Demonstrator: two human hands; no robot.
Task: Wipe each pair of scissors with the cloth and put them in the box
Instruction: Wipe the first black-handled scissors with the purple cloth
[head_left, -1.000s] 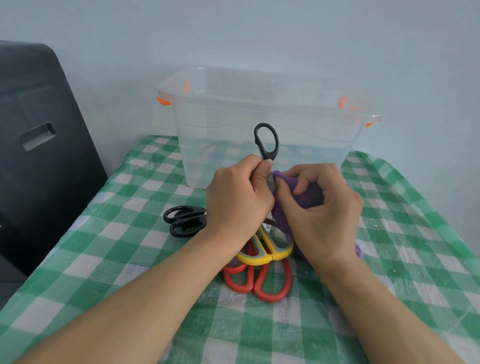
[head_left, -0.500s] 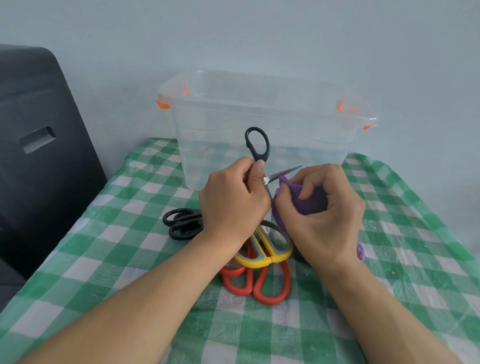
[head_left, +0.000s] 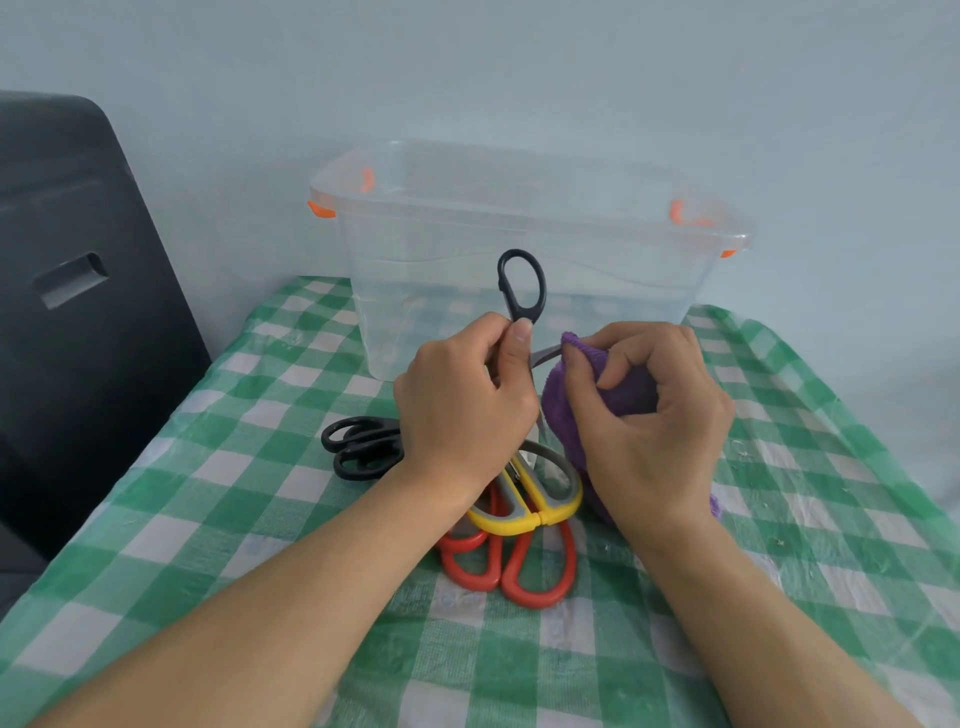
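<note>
Both bare forearms reach in from the bottom corners of the frame and meet at its centre. The left hand (head_left: 462, 410) sits just left of centre, back of the hand toward the camera, fingers curled, thumb straight up and pressed against the small black-handled scissors (head_left: 521, 291) it pinches, handle loop sticking up above the thumb tip. The right hand (head_left: 649, 415) sits just right of centre, close beside the left, fingers curled in, thumb and forefinger pinching the bunched purple fleece cloth (head_left: 571, 405) near the exposed blade.
</note>
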